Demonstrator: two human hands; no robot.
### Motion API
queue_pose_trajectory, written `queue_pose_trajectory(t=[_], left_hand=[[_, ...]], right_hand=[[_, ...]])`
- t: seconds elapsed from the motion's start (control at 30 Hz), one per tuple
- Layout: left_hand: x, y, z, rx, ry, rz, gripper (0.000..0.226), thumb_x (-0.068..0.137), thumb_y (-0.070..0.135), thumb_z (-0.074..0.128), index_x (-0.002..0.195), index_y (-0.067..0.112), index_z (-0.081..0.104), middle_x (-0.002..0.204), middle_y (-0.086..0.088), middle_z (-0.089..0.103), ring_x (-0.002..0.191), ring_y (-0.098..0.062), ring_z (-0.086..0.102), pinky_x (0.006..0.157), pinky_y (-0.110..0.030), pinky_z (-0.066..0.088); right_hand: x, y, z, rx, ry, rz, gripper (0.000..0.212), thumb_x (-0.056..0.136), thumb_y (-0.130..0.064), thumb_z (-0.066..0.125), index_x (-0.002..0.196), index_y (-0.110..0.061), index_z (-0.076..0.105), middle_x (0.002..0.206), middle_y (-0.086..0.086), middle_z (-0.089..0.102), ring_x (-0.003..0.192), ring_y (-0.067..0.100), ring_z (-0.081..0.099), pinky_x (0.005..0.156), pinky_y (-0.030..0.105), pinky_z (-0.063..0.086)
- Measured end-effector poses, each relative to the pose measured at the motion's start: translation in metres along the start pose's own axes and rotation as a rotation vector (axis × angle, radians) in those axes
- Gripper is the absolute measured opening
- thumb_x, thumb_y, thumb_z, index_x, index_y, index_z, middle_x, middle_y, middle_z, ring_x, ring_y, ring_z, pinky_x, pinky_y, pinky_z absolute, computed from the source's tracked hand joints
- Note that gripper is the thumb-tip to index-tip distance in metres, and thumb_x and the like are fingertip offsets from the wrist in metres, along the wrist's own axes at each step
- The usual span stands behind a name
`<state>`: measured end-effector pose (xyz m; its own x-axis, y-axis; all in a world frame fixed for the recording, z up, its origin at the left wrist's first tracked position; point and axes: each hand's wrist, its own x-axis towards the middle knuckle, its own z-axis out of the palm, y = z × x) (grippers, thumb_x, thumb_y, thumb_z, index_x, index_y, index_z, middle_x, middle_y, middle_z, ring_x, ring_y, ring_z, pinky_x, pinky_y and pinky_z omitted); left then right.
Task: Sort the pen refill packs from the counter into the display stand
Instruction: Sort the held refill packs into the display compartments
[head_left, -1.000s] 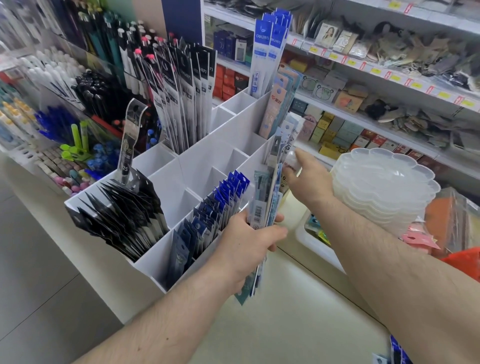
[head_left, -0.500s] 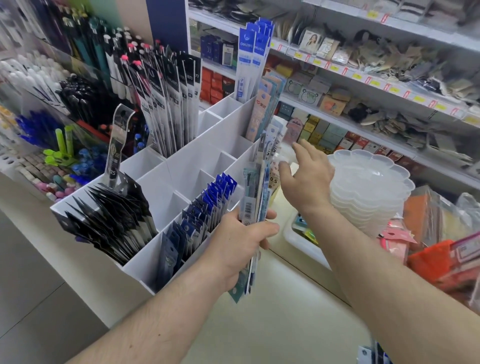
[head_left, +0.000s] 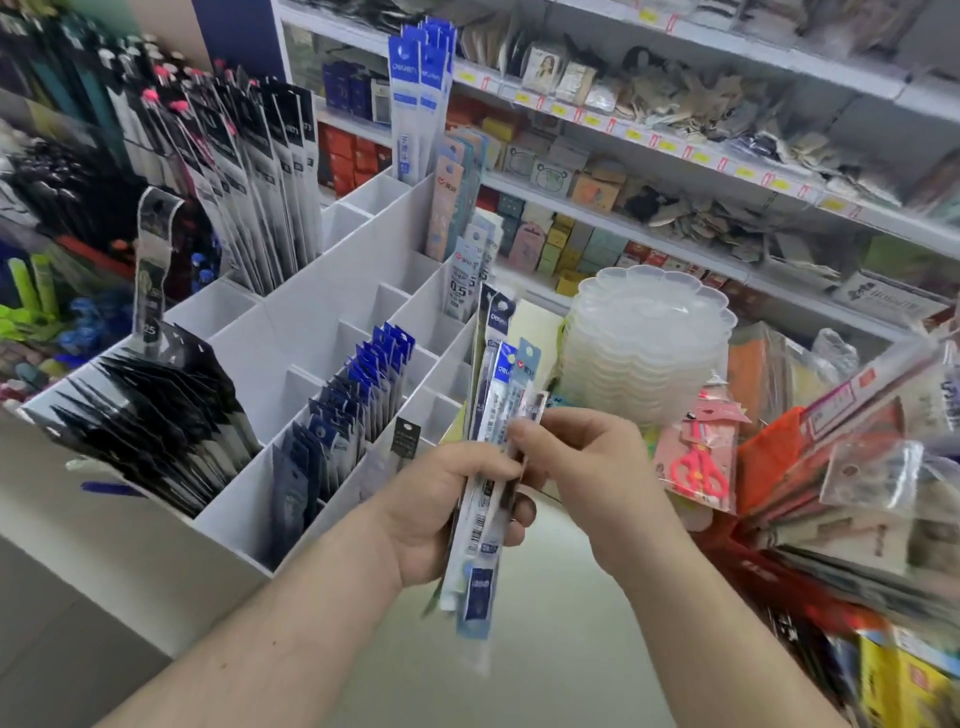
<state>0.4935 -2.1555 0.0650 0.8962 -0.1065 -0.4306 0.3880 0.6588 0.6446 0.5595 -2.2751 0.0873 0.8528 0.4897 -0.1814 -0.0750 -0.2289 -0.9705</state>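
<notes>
The left hand (head_left: 441, 512) grips a fanned bundle of long, thin plastic pen refill packs (head_left: 491, 467); right hand (head_left: 587, 467) fingertips pinch 1 pack's upper edge. Light, slippery, bendy sleeves, probably best held mid-length, beside the white compartmented display stand (head_left: 332, 306).

"0.5" is printed in bold black on a white refill pack (head_left: 459, 283) standing in a right-hand compartment of the white display stand (head_left: 332, 306). "25" is read at the foot of a tall black-and-grey pack (head_left: 153, 260) on the stand's left side. A white brand word (apparently "deli", too blurred to confirm) is carried on the blue headers of the tall packs (head_left: 413, 98) at the back. Yellow shelf price tags (head_left: 634, 134) are seen, their figures illegible.
</notes>
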Motion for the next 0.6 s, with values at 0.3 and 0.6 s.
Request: queue_pose_trajectory(t=[0.3,0.6], left_hand=[[-0.008,-0.013,0.003,0.048,-0.027,0.072,0.023,0.067,0.003,0.059,0.075,0.011,0.079,0.074,-0.012,0.069,0.063,-0.024,0.069,0.060,-0.033,0.060],[-0.011,-0.019,0.006,0.170,0.116,0.120,0.021,0.083,-0.002,0.065,0.101,0.006,0.072,0.080,-0.015,0.072,0.066,-0.024,0.070,0.058,-0.034,0.057]], right_hand=[[-0.018,0.017,-0.009,0.138,0.159,0.096,0.010,0.090,-0.016,0.071,0.093,-0.007,0.068,0.077,0.009,0.066,0.063,0.018,0.056,0.065,0.040,0.046],[-0.040,0.016,-0.008,0.042,0.036,0.014,0.015,0.092,-0.006,0.067,0.084,-0.018,0.074,0.080,-0.002,0.076,0.068,0.004,0.064,0.059,0.015,0.047]])
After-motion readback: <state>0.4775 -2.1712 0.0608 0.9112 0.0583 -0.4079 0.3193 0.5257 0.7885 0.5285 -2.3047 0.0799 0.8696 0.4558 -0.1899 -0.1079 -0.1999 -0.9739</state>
